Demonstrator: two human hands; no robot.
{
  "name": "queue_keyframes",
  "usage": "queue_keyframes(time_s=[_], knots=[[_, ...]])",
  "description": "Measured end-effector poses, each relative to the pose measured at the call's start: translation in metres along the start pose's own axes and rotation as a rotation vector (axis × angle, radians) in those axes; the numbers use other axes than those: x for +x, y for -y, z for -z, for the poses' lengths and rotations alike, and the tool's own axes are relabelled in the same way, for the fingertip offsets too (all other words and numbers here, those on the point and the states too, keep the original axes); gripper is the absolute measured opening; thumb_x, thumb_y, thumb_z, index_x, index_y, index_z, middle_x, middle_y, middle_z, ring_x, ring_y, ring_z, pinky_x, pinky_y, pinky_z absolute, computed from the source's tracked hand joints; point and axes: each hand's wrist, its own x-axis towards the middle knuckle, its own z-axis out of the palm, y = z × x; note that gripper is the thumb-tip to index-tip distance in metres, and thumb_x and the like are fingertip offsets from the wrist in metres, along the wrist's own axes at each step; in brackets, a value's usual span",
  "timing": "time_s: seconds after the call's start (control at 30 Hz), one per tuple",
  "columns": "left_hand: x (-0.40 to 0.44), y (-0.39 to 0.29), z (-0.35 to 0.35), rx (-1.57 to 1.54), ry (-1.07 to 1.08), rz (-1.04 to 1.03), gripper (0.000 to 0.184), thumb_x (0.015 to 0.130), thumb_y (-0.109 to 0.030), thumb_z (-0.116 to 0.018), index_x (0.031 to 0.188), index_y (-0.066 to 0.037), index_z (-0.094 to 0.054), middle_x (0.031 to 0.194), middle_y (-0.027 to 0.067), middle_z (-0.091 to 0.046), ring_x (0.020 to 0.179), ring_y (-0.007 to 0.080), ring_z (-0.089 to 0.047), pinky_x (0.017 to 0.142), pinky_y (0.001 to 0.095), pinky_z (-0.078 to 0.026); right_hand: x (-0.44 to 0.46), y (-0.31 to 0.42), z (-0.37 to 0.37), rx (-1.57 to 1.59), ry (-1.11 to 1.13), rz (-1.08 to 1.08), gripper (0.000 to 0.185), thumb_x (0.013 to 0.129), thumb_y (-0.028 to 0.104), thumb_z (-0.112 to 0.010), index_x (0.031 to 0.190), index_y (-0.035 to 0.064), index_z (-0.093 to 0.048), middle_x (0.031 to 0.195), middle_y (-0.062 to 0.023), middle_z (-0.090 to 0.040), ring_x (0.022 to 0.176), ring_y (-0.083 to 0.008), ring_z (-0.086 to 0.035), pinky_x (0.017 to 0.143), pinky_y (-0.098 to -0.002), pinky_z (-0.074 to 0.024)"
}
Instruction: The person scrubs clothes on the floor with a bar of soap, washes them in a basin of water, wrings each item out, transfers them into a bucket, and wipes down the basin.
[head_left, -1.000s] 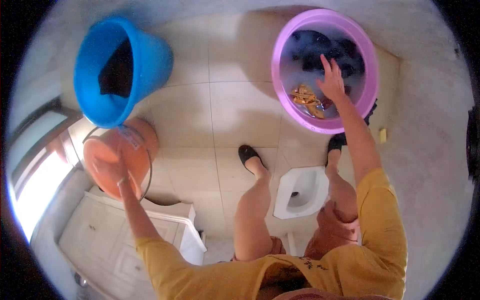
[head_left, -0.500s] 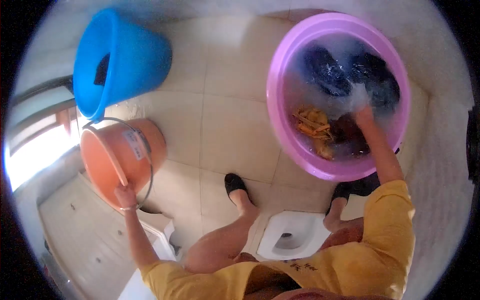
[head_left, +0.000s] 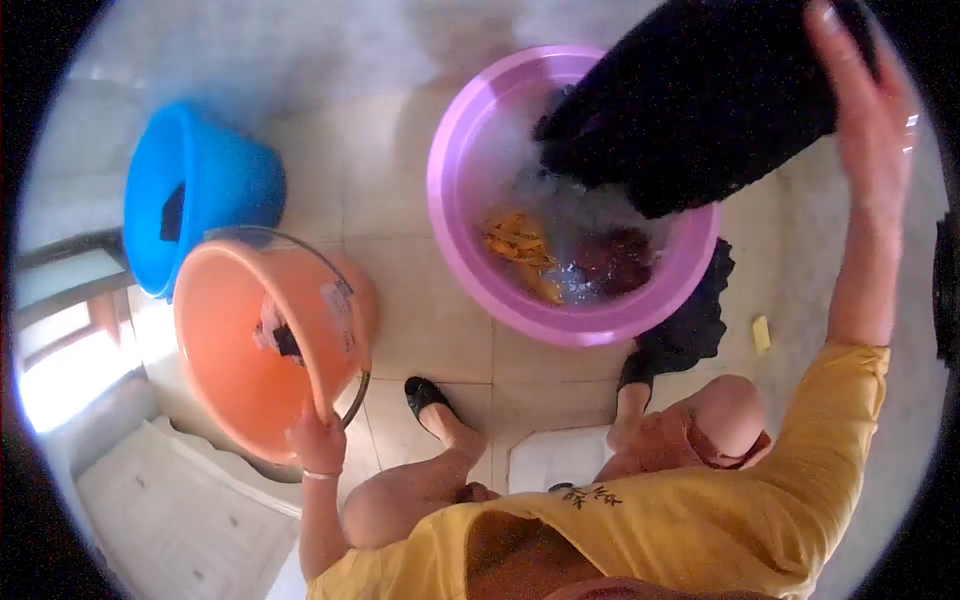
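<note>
Since half a second ago, the black cloth [head_left: 710, 100] has come up out of the water, gripped by our right hand [head_left: 870, 110], and we see it hanging at a slant over the far right side of the basin [head_left: 560, 328], its lower end above the water and hiding part of the rim. In the basin's cloudy water lie a yellow cloth [head_left: 518, 240] and, to its right, a dark red cloth [head_left: 612, 262]. Our left hand [head_left: 318, 440] is closed over the near rim of the orange bucket [head_left: 240, 370], which tips its mouth toward us and shows a small dark and pinkish bundle [head_left: 288, 340] against the inner wall. Just behind it the blue bucket [head_left: 235, 185] leans too, with something dark [head_left: 172, 212] inside. They are all on the pale tiled floor [head_left: 420, 290], where another dark cloth [head_left: 690, 315] lies just beside the basin and a small yellow block [head_left: 761, 334] sits farther right. Between our feet we find the white squat pan [head_left: 545, 460], partly covered by our clothes; a bright window [head_left: 70, 350] glows at the left.
</note>
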Motion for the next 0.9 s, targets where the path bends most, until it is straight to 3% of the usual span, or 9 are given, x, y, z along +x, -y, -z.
queue_keyframes(time_s=[0.13,0.3,0.37,0.43,0.47,0.6,0.7,0.8,0.9], knots=[[0.004,-0.008,-0.007,0.123,0.012,-0.121,0.018,0.064,-0.01,-0.056,0.08,-0.003,-0.049,0.056,0.0156,-0.05,0.054,0.0341,-0.052,0.048,0.0421,-0.041,0.021,0.051,0.021,0.083,-0.194,0.242,0.026,0.081,0.025,-0.055,0.095,0.0026,-0.055,0.082,-0.001,-0.056,0.074,-0.009,-0.051,0.069,-0.0209,-0.0394],[0.008,-0.007,-0.015,0.155,0.012,-0.187,0.02,0.065,-0.013,-0.057,0.081,-0.004,-0.05,0.057,0.0146,-0.052,0.054,0.033,-0.053,0.047,0.0419,-0.041,0.018,0.079,0.016,0.192,-0.237,0.242,0.022,0.083,0.025,-0.05,0.082,0.0038,-0.053,0.068,-0.0008,-0.053,0.06,-0.0102,-0.05,0.057,-0.0213,-0.0393],[0.014,-0.016,-0.011,0.129,0.001,-0.209,0.02,0.068,-0.017,-0.058,0.082,-0.004,-0.051,0.055,0.0143,-0.051,0.052,0.0337,-0.053,0.047,0.0416,-0.041,0.002,0.081,0.001,0.239,-0.194,0.105,0.023,0.083,0.025,-0.048,0.076,0.0043,-0.052,0.062,-0.0008,-0.051,0.055,-0.0107,-0.049,0.052,-0.0215,-0.0392],[0.017,-0.02,-0.012,0.121,0.01,-0.198,0.023,0.069,-0.022,-0.058,0.082,-0.004,-0.051,0.054,0.0139,-0.051,0.051,0.0339,-0.053,0.047,0.0415,-0.041,-0.018,0.095,-0.027,0.345,-0.143,-0.423,0.025,0.084,0.025,-0.046,0.071,0.0048,-0.052,0.056,-0.0007,-0.05,0.049,-0.0112,-0.049,0.047,-0.0217,-0.0391],[0.018,-0.022,-0.011,0.109,0.017,-0.18,0.026,0.07,-0.027,-0.059,0.083,-0.004,-0.052,0.052,0.0136,-0.051,0.05,0.0341,-0.053,0.047,0.0413,-0.041,-0.049,-0.027,-0.047,0.022,0.206,0.11,0.025,0.078,0.014,-0.056,0.102,0.0054,-0.057,0.095,-0.0039,-0.059,0.088,-0.0136,-0.054,0.083,-0.0258,-0.0396],[0.021,-0.039,0.027,0.368,0.183,-0.227,0.036,0.07,-0.037,-0.061,0.083,-0.004,-0.052,0.051,0.0131,-0.051,0.049,0.0331,-0.053,0.046,0.0401,-0.041,-0.132,-0.132,-0.126,-0.042,0.328,0.284,0.028,0.074,0.016,-0.056,0.102,0.0122,-0.055,0.094,-0.0107,-0.055,0.088,-0.0292,-0.052,0.077,-0.0375,-0.0426],[0.036,-0.069,0.056,0.339,-0.006,-0.495,0.044,0.068,-0.042,-0.062,0.089,-0.004,-0.052,0.062,0.0109,-0.055,0.053,0.0301,-0.054,0.047,0.0391,-0.041,-0.194,-0.191,-0.176,-0.315,0.307,-0.015,0.028,0.072,0.014,-0.057,0.099,0.0102,-0.056,0.095,-0.0118,-0.052,0.092,-0.0316,-0.047,0.08,-0.0401,-0.0397],[0.052,-0.127,0.071,0.187,-0.144,-0.581,0.044,0.069,-0.04,-0.061,0.093,-0.003,-0.051,0.072,0.0104,-0.057,0.065,0.029,-0.056,0.054,0.0408,-0.042,-0.23,-0.195,-0.189,-0.446,0.428,0.016,0.027,0.07,0.013,-0.057,0.096,0.0094,-0.057,0.094,-0.0142,-0.051,0.091,-0.033,-0.048,0.08,-0.0419,-0.0392],[0.076,-0.181,0.047,-0.084,0.194,-0.577,0.051,0.075,-0.039,-0.056,0.107,0.0,-0.047,0.092,0.0148,-0.056,0.084,0.0308,-0.054,0.078,0.0381,-0.039,-0.237,-0.202,-0.185,-0.34,0.688,0.425,0.026,0.067,0.012,-0.056,0.093,0.0079,-0.058,0.097,-0.0168,-0.051,0.091,-0.0325,-0.049,0.08,-0.0408,-0.0393]])
